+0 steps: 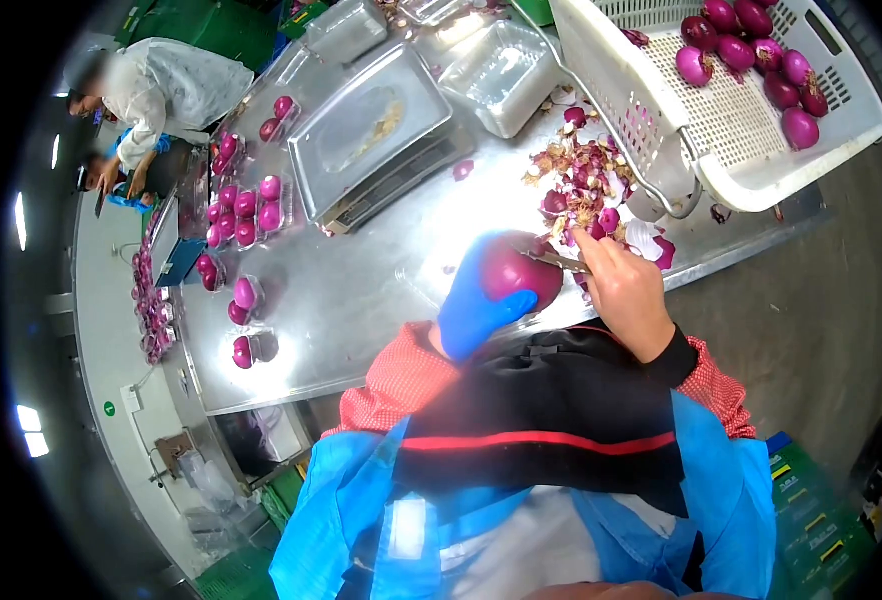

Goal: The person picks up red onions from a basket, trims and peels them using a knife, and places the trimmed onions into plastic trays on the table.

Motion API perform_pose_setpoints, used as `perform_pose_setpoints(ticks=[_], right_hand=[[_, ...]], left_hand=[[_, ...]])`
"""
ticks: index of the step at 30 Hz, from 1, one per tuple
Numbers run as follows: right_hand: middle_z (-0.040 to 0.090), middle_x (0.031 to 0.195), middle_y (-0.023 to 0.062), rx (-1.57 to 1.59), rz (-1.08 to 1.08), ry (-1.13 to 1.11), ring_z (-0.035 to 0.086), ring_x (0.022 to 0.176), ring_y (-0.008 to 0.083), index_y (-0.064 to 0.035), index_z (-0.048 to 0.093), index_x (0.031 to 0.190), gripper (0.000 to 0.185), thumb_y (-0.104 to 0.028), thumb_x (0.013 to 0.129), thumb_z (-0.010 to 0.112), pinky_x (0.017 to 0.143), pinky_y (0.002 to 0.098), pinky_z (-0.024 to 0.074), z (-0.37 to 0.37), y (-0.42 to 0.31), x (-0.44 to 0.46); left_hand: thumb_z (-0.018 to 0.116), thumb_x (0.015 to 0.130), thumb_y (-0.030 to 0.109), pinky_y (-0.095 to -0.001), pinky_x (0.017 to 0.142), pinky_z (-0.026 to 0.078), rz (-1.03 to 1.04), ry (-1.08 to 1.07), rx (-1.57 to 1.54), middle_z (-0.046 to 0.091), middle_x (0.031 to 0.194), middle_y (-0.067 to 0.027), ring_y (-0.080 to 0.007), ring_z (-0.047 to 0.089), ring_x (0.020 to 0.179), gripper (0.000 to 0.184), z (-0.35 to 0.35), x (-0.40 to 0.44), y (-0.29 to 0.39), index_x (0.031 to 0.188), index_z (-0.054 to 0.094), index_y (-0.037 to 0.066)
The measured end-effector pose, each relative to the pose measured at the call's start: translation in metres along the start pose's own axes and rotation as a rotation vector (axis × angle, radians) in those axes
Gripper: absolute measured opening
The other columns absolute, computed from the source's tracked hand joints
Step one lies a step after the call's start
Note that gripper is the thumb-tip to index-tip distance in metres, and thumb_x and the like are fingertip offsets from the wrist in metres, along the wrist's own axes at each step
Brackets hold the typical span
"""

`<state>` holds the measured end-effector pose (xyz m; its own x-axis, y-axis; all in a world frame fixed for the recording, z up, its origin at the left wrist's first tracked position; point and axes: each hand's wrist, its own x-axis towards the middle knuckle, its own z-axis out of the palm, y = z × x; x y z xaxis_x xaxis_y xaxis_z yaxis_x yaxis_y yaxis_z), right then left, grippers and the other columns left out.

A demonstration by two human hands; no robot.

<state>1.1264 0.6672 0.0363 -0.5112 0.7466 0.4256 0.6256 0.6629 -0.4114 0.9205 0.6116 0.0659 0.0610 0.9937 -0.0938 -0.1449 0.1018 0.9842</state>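
Note:
A large red onion (523, 283) rests in my left hand (476, 300), which wears a blue glove and curls around its left side. My bare right hand (623, 290) is closed on a small knife (558, 261), its blade touching the upper right of the onion. Both hands are above the near edge of the metal table, in front of my body. Just beyond my right hand lies a heap of onion skins and trimmings (586, 185).
A white plastic basket (651, 95) with several red onions (781, 70) stands at the upper right. A scale (371, 135) and clear plastic trays (501, 75) are across the metal table (361, 300). Packed onions (246, 215) stand to the left. Another person (156, 95) works at upper left.

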Motion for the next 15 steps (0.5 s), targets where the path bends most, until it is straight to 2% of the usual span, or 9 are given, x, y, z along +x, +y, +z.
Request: perform_pose_setpoints(ticks=[5,8,10,11,14,15], right_hand=[[0.055,0.075,0.0054,-0.057,0.034,0.016,0.059,0.059,0.0179,-0.0042,0.061,0.115,0.038,-0.005,0.077,0.063,0.050,0.0312,0.0457,0.008,-0.002,-0.001],[0.056,0.077,0.0064,-0.020,0.077,0.007,0.060,0.060,0.0205,-0.0053,0.061,0.115,0.039,-0.006,0.076,0.064,0.051,0.0322,0.0463,0.011,-0.004,0.000],[0.057,0.077,0.0070,0.008,0.128,0.000,0.060,0.060,0.0220,-0.0059,0.060,0.116,0.040,-0.006,0.076,0.065,0.052,0.0329,0.0463,0.016,0.002,-0.010],[0.059,0.080,0.0082,0.054,0.163,-0.026,0.061,0.063,0.0261,-0.0051,0.059,0.117,0.040,-0.007,0.078,0.066,0.054,0.0344,0.0475,0.017,0.004,-0.013],[0.059,0.079,0.0098,0.439,0.205,0.041,0.060,0.062,0.0276,-0.0045,0.056,0.121,0.043,-0.011,0.081,0.068,0.056,0.0357,0.0478,0.013,-0.009,0.003],[0.061,0.085,0.0112,0.558,0.368,-0.179,0.061,0.065,0.0263,-0.0046,0.052,0.125,0.047,-0.018,0.084,0.069,0.060,0.0341,0.0482,0.000,-0.013,0.013]], left_hand=[[0.080,0.075,0.023,-0.0356,0.096,0.044,0.024,0.011,0.009,0.054,0.121,-0.0092,-0.0202,0.053,0.113,0.062,0.011,0.003,0.006,0.125,0.047,0.006],[0.080,0.075,0.019,-0.0354,0.091,0.049,0.015,0.025,0.079,0.053,0.121,-0.0099,-0.0206,0.055,0.110,0.064,0.006,0.002,0.002,0.126,0.044,0.006],[0.080,0.075,0.017,-0.0346,0.086,0.053,-0.014,0.055,-0.026,0.053,0.121,-0.0104,-0.0209,0.057,0.108,0.066,-0.002,0.003,-0.001,0.128,0.042,0.006],[0.080,0.075,0.016,-0.0342,0.084,0.054,-0.020,0.061,-0.037,0.053,0.120,-0.0106,-0.0210,0.058,0.107,0.067,-0.004,0.002,-0.004,0.128,0.041,0.006],[0.080,0.075,0.016,-0.0334,0.080,0.057,-0.028,0.051,0.006,0.052,0.120,-0.0110,-0.0215,0.059,0.106,0.067,-0.011,0.001,-0.009,0.128,0.039,0.006],[0.080,0.075,0.017,-0.0337,0.079,0.057,-0.036,0.042,0.026,0.052,0.120,-0.0111,-0.0217,0.059,0.105,0.068,-0.011,0.001,-0.008,0.128,0.039,0.006]])
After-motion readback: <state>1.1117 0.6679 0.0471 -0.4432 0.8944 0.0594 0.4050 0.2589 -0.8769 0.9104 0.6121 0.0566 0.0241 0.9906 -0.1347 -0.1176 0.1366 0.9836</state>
